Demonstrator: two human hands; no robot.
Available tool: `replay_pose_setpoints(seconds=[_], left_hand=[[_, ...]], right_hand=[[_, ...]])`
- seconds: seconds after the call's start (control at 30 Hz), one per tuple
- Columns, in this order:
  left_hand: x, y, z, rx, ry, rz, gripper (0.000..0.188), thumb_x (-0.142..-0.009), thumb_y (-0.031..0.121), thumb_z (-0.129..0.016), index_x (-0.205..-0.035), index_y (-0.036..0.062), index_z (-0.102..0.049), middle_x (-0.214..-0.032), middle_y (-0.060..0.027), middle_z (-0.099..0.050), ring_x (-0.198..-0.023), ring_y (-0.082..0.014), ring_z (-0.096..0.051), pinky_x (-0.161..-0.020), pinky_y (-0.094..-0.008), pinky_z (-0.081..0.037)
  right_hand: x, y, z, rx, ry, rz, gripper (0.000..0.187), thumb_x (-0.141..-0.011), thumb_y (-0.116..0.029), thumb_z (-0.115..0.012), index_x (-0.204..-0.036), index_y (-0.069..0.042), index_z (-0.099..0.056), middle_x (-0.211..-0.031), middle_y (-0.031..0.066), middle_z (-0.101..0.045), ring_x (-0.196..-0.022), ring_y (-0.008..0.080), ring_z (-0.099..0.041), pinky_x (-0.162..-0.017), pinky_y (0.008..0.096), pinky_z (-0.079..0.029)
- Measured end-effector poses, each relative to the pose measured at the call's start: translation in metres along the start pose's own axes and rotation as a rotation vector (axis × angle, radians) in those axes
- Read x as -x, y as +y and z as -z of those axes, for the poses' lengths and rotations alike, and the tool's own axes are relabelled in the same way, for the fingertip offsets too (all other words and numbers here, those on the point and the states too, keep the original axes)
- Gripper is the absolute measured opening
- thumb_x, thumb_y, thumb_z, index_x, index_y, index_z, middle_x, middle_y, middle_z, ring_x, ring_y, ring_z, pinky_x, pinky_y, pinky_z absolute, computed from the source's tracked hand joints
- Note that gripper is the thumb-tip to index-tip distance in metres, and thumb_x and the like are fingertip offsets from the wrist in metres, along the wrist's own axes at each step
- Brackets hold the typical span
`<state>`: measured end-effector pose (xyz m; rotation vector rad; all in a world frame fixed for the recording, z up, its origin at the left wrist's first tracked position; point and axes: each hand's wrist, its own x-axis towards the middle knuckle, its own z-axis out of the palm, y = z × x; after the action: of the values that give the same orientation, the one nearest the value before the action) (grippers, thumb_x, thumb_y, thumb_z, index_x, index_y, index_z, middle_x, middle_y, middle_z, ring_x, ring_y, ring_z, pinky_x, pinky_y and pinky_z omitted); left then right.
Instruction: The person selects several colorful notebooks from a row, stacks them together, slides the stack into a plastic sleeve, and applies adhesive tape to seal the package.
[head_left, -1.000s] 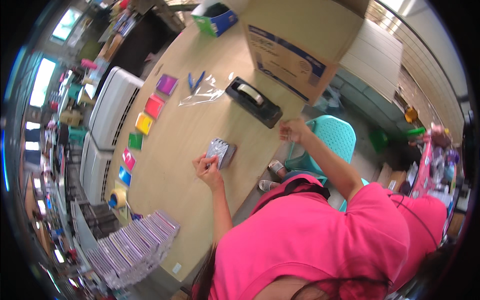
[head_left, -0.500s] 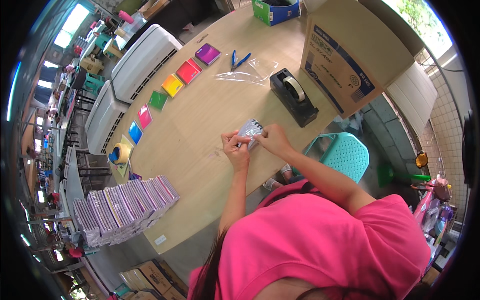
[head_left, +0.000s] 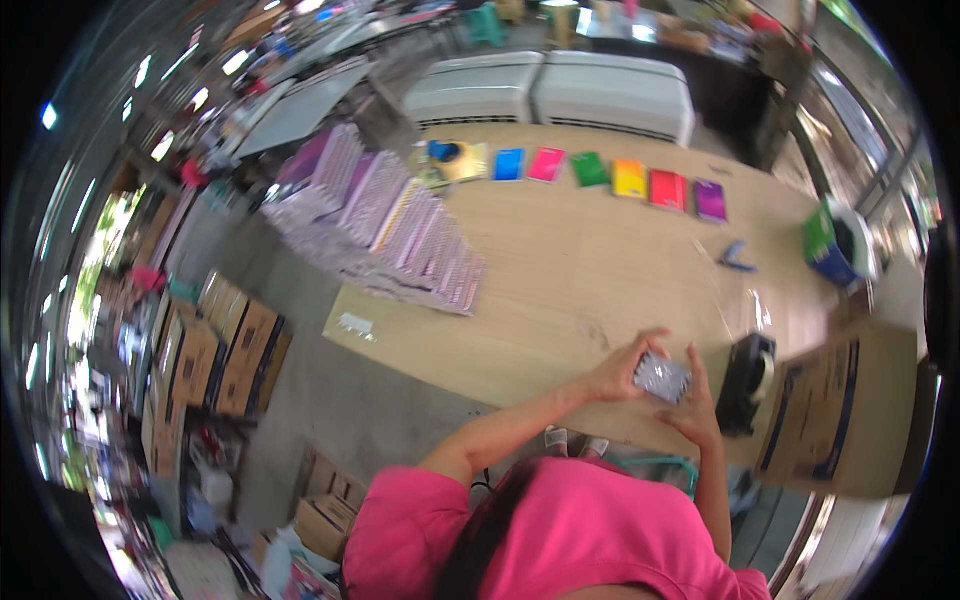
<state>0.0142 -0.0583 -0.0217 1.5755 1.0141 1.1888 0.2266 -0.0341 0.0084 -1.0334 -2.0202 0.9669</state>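
A small silvery-grey packet in shiny clear plastic [head_left: 661, 378] is held above the near edge of the table. My left hand [head_left: 618, 374] grips its left side, the index finger raised over its top. On its right side my right hand [head_left: 697, 408] curves around it, with index finger and thumb apart along its edges. Motion blur hides the packet's details, and the exact finger contact is hard to make out. A black tape dispenser [head_left: 745, 385] stands just right of my right hand.
Small coloured notebooks [head_left: 628, 179] lie in a row along the far side. Wrapped notebooks form a tall stack [head_left: 400, 235] at the left, with a tape roll [head_left: 455, 160] behind. Blue nippers [head_left: 737, 257] lie at the right, near a big cardboard box [head_left: 850, 400].
My view has swung left, so the table now appears turned. My fingers, bunched together on the packet before, have spread to its two sides.
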Motion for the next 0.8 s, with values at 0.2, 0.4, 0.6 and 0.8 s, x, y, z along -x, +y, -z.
replay_pose_setpoints(seconds=[0.2, 0.4, 0.6, 0.8], left_hand=[[0.065, 0.088, 0.067, -0.523, 0.352, -0.222, 0.106, -0.069, 0.026, -0.088, -0.150, 0.0018, -0.024, -0.148, -0.0207, -0.036, -0.140, -0.0346, -0.034, -0.114, -0.0459, -0.030], [0.144, 0.179, 0.194, -0.180, 1.618, -0.145, 0.070, -0.091, 0.037, -0.068, -0.147, 0.0123, -0.034, -0.138, -0.0095, -0.041, -0.124, -0.0235, -0.047, -0.101, -0.0429, -0.046], [0.180, 0.358, 0.341, 0.376, 0.693, -0.373, 0.069, -0.094, 0.049, -0.059, -0.144, 0.0069, -0.035, -0.120, -0.0122, -0.061, -0.106, -0.0273, -0.063, -0.086, -0.0478, -0.053], [0.211, 0.370, 0.498, -0.046, 1.238, -0.191, 0.041, -0.086, 0.022, -0.074, -0.118, -0.0014, -0.065, -0.102, -0.0093, -0.070, -0.079, -0.0201, -0.069, -0.068, -0.0334, -0.055]], right_hand=[[-0.064, -0.092, -0.029, -0.153, -0.334, -0.015, 0.075, -0.060, -0.002, -0.083, -0.130, -0.008, -0.056, -0.119, 0.0088, -0.067, -0.106, 0.0203, -0.065, -0.087, 0.0348, -0.053], [-0.170, -0.235, -0.075, -0.272, -0.159, 0.764, 0.079, -0.061, 0.007, -0.079, -0.135, -0.003, -0.051, -0.134, 0.0147, -0.057, -0.126, 0.0254, -0.054, -0.104, 0.0377, -0.045], [-0.261, -0.435, -0.181, 0.077, 0.088, 1.741, 0.080, -0.059, -0.001, -0.080, -0.134, -0.016, -0.056, -0.140, 0.0114, -0.052, -0.136, 0.0353, -0.042, -0.107, 0.0504, -0.041], [-0.280, -0.489, -0.210, 0.066, 0.117, 1.634, 0.091, -0.063, -0.013, -0.085, -0.145, -0.021, -0.046, -0.157, 0.0127, -0.031, -0.142, 0.0356, -0.032, -0.111, 0.0513, -0.034]])
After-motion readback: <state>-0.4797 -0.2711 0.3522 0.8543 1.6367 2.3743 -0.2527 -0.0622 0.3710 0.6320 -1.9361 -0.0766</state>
